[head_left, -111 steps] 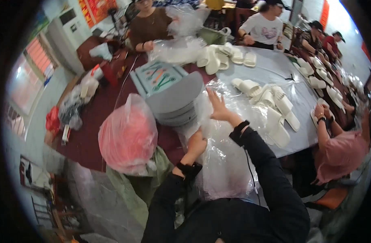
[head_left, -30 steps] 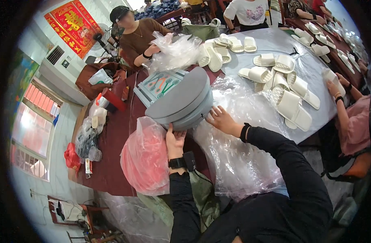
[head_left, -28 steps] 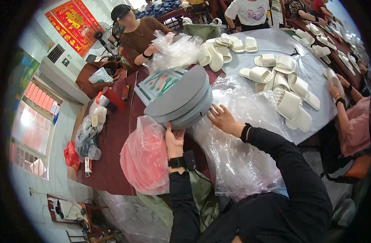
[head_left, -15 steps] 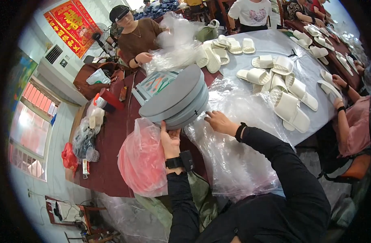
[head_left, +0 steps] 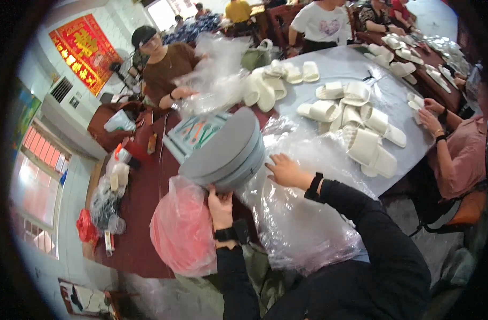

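Shifted since the oldest frame: left hand (head_left: pixel 221 209) is now sitting at the stack's (head_left: pixel 222 152) near edge, not over the clear plastic (head_left: pixel 297 224). Pink bag (head_left: pixel 182 229) is lying left-front of stack. Left fingers seem to be touching stack's lower edge; can't tell if they're gripping. Right hand (head_left: pixel 287 172) is staying open, fingers spread, just right of stack, on or over the plastic. Plastic is lying right-front of stack, no slippers (head_left: pixel 363 150) showing inside; those are lying loose, farther right of stack.
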`<state>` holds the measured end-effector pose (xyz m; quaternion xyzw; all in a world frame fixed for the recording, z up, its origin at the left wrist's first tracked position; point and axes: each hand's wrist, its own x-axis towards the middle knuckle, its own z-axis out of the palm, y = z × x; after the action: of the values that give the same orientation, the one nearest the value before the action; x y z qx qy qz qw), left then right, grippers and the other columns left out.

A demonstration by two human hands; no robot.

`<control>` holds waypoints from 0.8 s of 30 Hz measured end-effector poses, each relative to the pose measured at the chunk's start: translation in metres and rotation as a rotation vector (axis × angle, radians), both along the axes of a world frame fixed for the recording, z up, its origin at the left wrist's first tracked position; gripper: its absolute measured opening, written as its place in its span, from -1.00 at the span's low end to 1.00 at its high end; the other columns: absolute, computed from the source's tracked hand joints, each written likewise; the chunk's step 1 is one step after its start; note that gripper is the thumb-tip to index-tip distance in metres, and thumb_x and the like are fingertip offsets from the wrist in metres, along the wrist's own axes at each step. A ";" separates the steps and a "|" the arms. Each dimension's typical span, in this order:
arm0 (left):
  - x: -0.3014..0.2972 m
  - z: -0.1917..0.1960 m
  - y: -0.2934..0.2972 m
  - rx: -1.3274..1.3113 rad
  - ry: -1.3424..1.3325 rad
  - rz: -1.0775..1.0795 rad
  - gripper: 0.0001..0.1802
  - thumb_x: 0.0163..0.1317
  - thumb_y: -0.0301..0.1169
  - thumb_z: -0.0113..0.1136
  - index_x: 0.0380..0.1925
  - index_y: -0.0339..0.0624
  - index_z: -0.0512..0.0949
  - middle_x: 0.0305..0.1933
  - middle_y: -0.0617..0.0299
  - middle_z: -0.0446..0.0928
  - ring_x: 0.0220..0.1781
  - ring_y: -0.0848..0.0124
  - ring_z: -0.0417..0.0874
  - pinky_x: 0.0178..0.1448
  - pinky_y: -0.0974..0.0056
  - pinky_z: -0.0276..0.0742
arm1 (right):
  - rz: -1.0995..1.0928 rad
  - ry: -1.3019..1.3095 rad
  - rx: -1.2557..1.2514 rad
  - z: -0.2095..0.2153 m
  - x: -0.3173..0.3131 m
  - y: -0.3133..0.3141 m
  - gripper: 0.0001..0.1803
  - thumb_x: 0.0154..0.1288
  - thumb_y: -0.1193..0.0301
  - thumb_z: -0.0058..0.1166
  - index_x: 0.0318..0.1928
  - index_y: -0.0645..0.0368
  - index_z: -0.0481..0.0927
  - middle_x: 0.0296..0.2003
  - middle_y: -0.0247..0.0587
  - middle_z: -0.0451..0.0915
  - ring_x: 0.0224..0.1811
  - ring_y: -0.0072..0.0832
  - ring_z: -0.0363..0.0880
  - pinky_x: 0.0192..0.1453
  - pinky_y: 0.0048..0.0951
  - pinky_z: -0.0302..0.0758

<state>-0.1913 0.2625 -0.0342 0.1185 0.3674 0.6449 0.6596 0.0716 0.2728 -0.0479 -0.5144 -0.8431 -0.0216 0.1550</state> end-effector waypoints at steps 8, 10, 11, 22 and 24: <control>-0.013 -0.030 -0.003 -0.043 -0.097 0.048 -0.42 0.24 -0.21 0.14 0.19 -0.21 0.23 0.25 0.04 0.20 0.27 0.07 0.21 0.29 -0.04 0.25 | -0.405 0.044 0.056 0.083 0.065 -0.075 -0.24 0.11 0.00 0.11 0.24 0.14 0.27 0.17 0.18 0.26 0.21 -0.05 0.26 0.27 -0.03 0.16; -0.006 -0.026 -0.002 -0.127 -0.065 0.067 -0.45 0.24 -0.23 0.14 0.17 -0.20 0.26 0.23 0.05 0.23 0.26 0.07 0.22 0.28 -0.04 0.26 | -0.750 -0.088 -0.130 0.078 0.095 -0.091 -0.10 0.04 -0.08 0.16 0.32 0.04 0.15 0.20 0.26 0.20 0.26 0.03 0.20 0.28 -0.02 0.17; -0.005 -0.028 0.000 -0.120 -0.071 0.051 -0.45 0.24 -0.23 0.14 0.17 -0.20 0.26 0.23 0.05 0.23 0.26 0.07 0.22 0.28 -0.04 0.26 | -0.766 -0.091 -0.121 0.071 0.110 -0.096 -0.10 0.04 -0.08 0.16 0.32 0.04 0.15 0.20 0.26 0.20 0.26 0.03 0.20 0.28 -0.02 0.17; -0.014 -0.035 0.006 -0.009 -0.050 -0.015 -0.50 0.25 -0.21 0.10 0.13 -0.19 0.32 0.18 0.09 0.34 0.20 0.14 0.33 0.26 -0.01 0.28 | -0.696 0.688 -0.100 0.005 0.106 -0.032 -0.25 -0.06 0.31 0.22 0.19 0.14 0.22 -0.11 0.18 0.52 -0.05 0.07 0.50 0.01 -0.10 0.42; -0.011 -0.027 0.003 -0.003 -0.094 -0.027 -0.53 0.26 -0.22 0.08 0.10 -0.23 0.34 0.16 0.08 0.36 0.18 0.13 0.36 0.24 -0.03 0.33 | -0.729 0.750 -0.101 0.001 0.104 -0.010 -0.32 -0.05 0.39 0.17 0.15 0.16 0.25 -0.11 0.20 0.52 -0.08 0.07 0.52 0.00 -0.11 0.43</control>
<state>-0.2021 0.2651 -0.0617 0.0921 0.3352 0.6404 0.6849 0.1752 0.2629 -0.0469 -0.7537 -0.4961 0.1522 0.4033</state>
